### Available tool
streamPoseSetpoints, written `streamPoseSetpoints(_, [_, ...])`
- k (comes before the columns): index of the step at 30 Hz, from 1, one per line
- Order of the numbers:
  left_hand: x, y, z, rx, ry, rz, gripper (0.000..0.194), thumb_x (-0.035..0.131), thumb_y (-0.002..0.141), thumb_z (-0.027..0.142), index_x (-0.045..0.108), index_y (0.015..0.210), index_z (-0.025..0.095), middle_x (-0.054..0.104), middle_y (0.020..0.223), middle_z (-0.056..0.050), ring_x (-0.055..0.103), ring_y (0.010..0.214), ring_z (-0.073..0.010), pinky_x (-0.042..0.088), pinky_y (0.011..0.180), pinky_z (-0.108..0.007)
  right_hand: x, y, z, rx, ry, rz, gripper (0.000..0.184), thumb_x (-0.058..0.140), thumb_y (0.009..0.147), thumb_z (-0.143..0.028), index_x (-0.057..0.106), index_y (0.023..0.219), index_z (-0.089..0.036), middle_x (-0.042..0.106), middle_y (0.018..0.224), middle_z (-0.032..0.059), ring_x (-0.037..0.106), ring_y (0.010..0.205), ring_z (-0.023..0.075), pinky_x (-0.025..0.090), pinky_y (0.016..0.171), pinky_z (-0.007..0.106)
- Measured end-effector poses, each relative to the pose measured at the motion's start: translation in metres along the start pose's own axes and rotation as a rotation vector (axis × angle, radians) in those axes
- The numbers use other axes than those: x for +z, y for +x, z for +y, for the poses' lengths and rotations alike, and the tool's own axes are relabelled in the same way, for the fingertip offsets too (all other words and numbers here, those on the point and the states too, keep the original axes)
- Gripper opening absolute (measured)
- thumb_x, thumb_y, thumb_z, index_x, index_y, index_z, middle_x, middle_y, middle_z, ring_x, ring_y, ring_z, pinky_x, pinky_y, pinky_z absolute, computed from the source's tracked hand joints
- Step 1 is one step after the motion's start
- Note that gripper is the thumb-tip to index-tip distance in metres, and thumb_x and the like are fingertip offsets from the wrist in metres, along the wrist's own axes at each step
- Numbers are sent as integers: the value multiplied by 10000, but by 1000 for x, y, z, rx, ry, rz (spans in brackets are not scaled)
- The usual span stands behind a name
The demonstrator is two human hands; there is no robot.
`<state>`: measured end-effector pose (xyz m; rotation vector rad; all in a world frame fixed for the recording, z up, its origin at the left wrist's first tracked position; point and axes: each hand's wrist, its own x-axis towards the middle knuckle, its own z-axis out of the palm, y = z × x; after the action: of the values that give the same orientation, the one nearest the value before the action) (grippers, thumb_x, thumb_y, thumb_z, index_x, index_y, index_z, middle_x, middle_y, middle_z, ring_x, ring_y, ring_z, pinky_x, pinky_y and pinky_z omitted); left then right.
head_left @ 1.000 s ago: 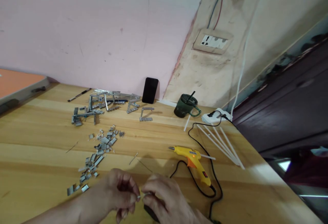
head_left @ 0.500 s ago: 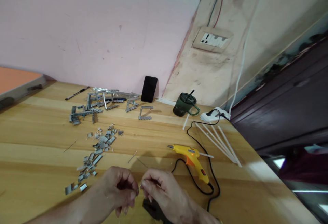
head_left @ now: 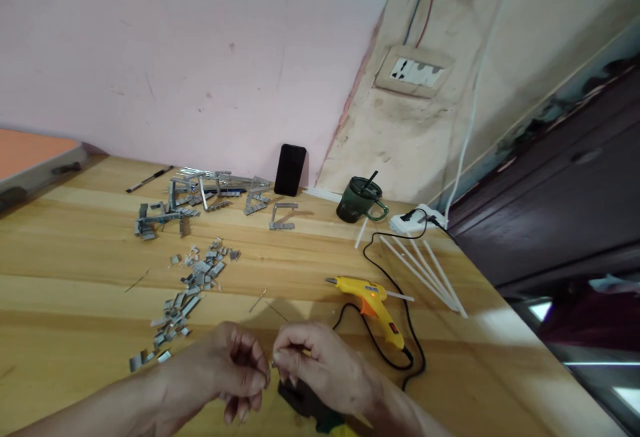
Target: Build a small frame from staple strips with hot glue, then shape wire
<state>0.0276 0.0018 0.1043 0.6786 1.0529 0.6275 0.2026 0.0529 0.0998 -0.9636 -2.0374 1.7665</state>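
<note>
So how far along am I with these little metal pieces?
Several metal frames look assembled near the wall. Your left hand and right hand are close together, anything held too small to identify. Loose metal pieces lie scattered, so more probably remains.

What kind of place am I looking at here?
Probably a makeshift craft corner in a home or small workshop: a yellow hot glue gun lies on a light wooden table beside translucent white glue sticks, with small grey metallic-looking pieces scattered to the left.
</note>
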Motion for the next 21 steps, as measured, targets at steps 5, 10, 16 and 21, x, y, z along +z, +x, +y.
streamPoseSetpoints(5, [-12, -3, 25, 124, 86, 75, 155, 732, 626, 217, 600, 645, 139, 647, 521, -10, 518, 413, -84, 376, 401, -177, -12, -6, 0, -6, 118, 111, 368, 424, 854, -485, 533, 962, -151, 548, 671, -6, 484, 528, 96, 399, 528, 223])
streamPoseSetpoints(10, [-44, -22, 74, 375, 90, 308, 101, 724, 640, 132, 623, 637, 130, 638, 524, 0, 527, 435, -70, 421, 424, -143, -23, -46, 11, 62, -651, 236, 76, 570, 805, -261, 579, 805, -186, 610, 776, 16, 555, 728, 167, 388, 648, 278])
streamPoseSetpoints(16, [-80, -41, 114, 676, -60, 532, 130, 571, 672, 1, 609, 620, 114, 640, 524, -11, 539, 437, -73, 445, 389, -121, -12, -83, 65, 134, -1193, 149, 436, 773, 590, -330, 604, 977, -218, 630, 946, 62, 599, 821, 276, 463, 638, 330])
streamPoseSetpoints(21, [-75, -40, 110, 776, -245, 635, 333, 296, 829, -69, 563, 675, 58, 663, 581, 20, 605, 545, -20, 456, 524, -80, -11, -91, 97, -94, -1502, 226, 339, 661, 673, -220, 572, 999, -198, 644, 851, 59, 610, 686, 233, 456, 521, 276])
